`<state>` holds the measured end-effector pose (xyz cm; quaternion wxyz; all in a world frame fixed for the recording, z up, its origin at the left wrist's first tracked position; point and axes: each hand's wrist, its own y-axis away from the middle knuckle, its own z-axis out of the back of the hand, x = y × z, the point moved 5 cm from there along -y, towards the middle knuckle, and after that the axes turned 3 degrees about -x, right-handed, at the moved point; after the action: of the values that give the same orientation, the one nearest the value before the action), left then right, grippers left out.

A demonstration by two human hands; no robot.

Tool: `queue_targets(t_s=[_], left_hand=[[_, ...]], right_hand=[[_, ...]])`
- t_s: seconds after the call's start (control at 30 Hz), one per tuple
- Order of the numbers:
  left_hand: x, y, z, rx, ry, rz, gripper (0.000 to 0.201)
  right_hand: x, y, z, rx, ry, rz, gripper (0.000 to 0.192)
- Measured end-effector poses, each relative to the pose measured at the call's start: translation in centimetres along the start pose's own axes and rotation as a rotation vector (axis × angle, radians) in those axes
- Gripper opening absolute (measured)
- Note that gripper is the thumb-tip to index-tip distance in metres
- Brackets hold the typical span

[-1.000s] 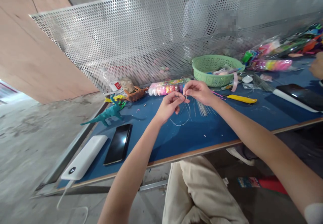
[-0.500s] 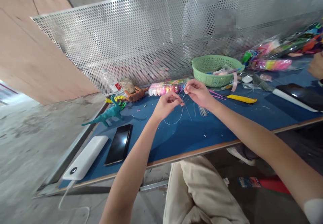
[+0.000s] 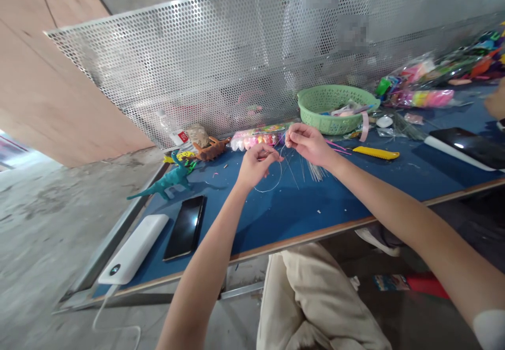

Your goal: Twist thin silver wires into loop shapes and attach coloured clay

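Concrete floor, plywood wall on the left, and a perforated metal screen (image 3: 236,60) standing along the back of a blue table (image 3: 355,197), so it's a pretty rough workshop corner. The action is mid-table: both hands are up just above the surface, pinching a thin wire (image 3: 272,181) between them. Left hand (image 3: 254,165) has its fingers closed on one end, right hand (image 3: 310,142) has thumb and forefinger closed on the other end, a bit higher and farther back. The wire sags down from the two pinch points into a loop that hangs below and between the hands, nearer the left one, with the bottom of the loop about at the tabletop; I can't tell if it actually touches. So the loop's run goes roughly left-to-right across the table, and both hands sit equally on it. Just under and right of the right hand there's a fanned bundle of straight wires (image 3: 315,170) lying on the table, pointing toward the person. Behind the hands, a bead box (image 3: 258,138) sits against the screen, a green basket (image 3: 335,108) to its right, a yellow knife (image 3: 374,153) beside that. Off to the left: toy dinosaurs (image 3: 169,179), a phone (image 3: 185,227) and a white power bank (image 3: 134,249) near the table's front edge. Someone else's hand peeks in at far right.
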<state>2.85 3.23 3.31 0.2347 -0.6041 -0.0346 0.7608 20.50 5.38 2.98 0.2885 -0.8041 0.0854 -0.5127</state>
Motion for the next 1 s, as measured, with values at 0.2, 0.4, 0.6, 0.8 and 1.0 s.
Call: queue_targets(t_s=[0.2, 0.4, 0.6, 0.8, 1.0], left_hand=[[0.1, -0.1, 0.4, -0.015, -0.102, -0.031, 0.018], [0.0, -0.2, 0.9, -0.030, -0.164, -0.072, 0.014], [0.1, -0.2, 0.9, -0.007, -0.098, -0.061, 0.016], [0.1, -0.2, 0.4, -0.024, -0.061, -0.079, 0.019], [0.5, -0.4, 0.5, -0.069, -0.035, -0.107, 0.019]], right_hand=[[-0.4, -0.1, 0.2, 0.003, -0.002, -0.037, 0.027], [-0.6, 0.1, -0.3, -0.010, 0.000, -0.040, 0.026], [0.2, 0.1, -0.6, 0.047, 0.048, -0.001, 0.022], [-0.9, 0.4, -1.1, 0.141, 0.117, -0.026, 0.024], [-1.7, 0.3, -0.9, -0.004, 0.105, 0.025, 0.027]])
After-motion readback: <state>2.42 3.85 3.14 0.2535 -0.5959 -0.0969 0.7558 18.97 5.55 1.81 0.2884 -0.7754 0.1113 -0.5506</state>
